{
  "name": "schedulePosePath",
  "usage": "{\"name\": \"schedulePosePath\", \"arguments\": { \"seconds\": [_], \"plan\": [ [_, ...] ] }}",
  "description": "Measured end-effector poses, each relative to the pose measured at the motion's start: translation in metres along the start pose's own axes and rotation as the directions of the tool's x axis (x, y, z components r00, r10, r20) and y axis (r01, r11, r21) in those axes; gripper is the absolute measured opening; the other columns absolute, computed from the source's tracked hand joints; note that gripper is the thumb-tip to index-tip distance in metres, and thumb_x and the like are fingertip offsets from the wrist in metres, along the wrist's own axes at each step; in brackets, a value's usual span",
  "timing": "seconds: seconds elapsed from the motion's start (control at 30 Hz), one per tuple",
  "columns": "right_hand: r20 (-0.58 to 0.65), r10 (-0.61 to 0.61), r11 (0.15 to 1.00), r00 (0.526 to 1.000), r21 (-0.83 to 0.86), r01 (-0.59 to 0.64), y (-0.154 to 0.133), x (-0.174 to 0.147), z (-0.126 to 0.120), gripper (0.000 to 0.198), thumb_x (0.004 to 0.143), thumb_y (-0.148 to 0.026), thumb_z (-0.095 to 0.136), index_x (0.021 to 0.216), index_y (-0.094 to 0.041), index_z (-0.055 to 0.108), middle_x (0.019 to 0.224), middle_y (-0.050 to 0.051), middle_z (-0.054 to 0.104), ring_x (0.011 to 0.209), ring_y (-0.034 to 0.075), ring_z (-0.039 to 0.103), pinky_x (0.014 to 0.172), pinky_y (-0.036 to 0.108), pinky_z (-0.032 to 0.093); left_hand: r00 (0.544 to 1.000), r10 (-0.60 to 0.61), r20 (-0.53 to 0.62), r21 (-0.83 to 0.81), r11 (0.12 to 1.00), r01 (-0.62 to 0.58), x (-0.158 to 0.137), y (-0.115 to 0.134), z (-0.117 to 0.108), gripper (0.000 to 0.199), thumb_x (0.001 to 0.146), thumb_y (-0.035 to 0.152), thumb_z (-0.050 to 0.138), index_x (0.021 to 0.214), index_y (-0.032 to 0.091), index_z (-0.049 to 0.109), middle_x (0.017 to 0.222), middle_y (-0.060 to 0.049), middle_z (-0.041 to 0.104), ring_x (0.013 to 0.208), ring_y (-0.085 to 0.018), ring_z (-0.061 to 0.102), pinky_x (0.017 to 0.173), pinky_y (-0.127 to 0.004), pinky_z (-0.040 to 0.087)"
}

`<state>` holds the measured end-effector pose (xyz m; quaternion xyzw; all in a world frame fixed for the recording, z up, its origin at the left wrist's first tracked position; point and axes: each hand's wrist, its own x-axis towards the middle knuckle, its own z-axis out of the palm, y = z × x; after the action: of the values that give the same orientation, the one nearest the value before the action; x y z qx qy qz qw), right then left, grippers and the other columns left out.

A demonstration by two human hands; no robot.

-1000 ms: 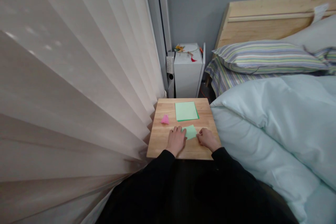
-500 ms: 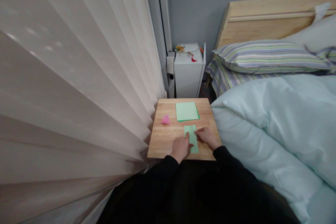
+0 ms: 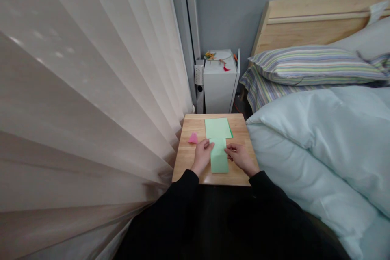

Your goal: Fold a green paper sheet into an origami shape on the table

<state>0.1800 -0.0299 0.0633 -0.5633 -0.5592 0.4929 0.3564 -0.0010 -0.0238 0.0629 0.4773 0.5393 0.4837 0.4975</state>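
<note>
A strip of light green paper [image 3: 219, 160], upright along its length, is held between both hands over the wooden tabletop [image 3: 185, 166]. My left hand [image 3: 202, 154] pinches its left edge near the top. On the opposite side, my right hand [image 3: 239, 157] grips the right edge between thumb and fingers. The strip's far end meets or overlaps a stack of green paper sheets [image 3: 217, 127] lying behind it; a darker green sheet peeks out underneath. A small folded pink paper piece [image 3: 193, 138] rests just beyond my left hand.
Pleated curtains [image 3: 122, 89] hang close along the left. To the right is a bed with a pale blue quilt [image 3: 304, 142] and a striped pillow [image 3: 313, 65]. Behind the table stands a white cabinet [image 3: 219, 89] with small colourful items on top.
My left hand has gone from pressing on the strip to pinching its left edge. The paper looks wider and has shifted a little left and away from me, towards the stack.
</note>
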Motion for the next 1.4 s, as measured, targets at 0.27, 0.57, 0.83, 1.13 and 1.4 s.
{"name": "schedulePosePath", "arguments": {
  "seconds": [0.27,0.57,0.83,1.13,1.4],
  "plan": [
    [-0.139,-0.106,0.981,0.985,0.147,0.126,-0.020,-0.004,-0.011,0.041,0.077,-0.056,0.070,0.085,-0.016,0.067,0.067,0.002,0.063,0.054,0.014,0.056,0.047,0.025,0.042,0.995,-0.033,0.094,-0.087,0.995,0.042,-0.006,0.004,0.002,0.034,0.079,0.047,0.079,0.079,0.016,0.063,0.067,0.000,0.061,0.069,-0.017,0.062,0.066,-0.028,0.052],
    [-0.175,-0.077,0.980,0.981,0.166,0.107,-0.026,-0.008,-0.010,0.043,0.075,-0.059,0.071,0.078,-0.017,0.063,0.062,0.000,0.060,0.053,0.013,0.056,0.045,0.023,0.043,0.996,-0.017,0.088,-0.152,0.988,0.031,-0.009,0.009,0.005,0.037,0.078,0.049,0.079,0.078,0.014,0.067,0.073,-0.004,0.068,0.066,-0.015,0.061,0.062,-0.025,0.048],
    [-0.208,-0.090,0.996,0.974,-0.018,0.088,-0.021,-0.007,-0.010,0.031,0.083,-0.048,0.064,0.080,-0.018,0.061,0.067,0.002,0.063,0.056,0.017,0.058,0.051,0.029,0.048,0.998,0.011,0.061,-0.113,0.994,-0.004,-0.007,0.002,0.003,0.036,0.078,0.048,0.077,0.083,0.013,0.072,0.077,-0.007,0.073,0.071,-0.019,0.066,0.065,-0.028,0.051],
    [0.155,-0.251,0.512,0.955,-0.817,0.267,0.002,-0.049,0.043,0.047,0.083,-0.010,0.072,0.129,-0.014,0.059,0.144,0.019,0.058,0.134,0.033,0.052,0.108,0.049,0.042,0.997,-0.063,-0.051,0.395,0.915,0.078,-0.003,-0.033,-0.009,0.023,0.088,0.020,0.059,0.065,0.016,0.059,0.062,-0.001,0.062,0.061,-0.016,0.059,0.058,-0.025,0.040],
    [0.191,-0.147,0.438,0.971,-0.867,0.237,0.008,-0.051,0.051,0.043,0.087,-0.016,0.073,0.128,-0.015,0.061,0.146,0.019,0.057,0.135,0.033,0.050,0.110,0.052,0.039,1.000,0.027,-0.005,0.742,0.670,-0.014,-0.008,-0.014,-0.025,0.008,0.090,0.012,0.061,0.088,0.019,0.065,0.086,-0.006,0.068,0.089,-0.021,0.064,0.082,-0.030,0.043]
  ]
}}
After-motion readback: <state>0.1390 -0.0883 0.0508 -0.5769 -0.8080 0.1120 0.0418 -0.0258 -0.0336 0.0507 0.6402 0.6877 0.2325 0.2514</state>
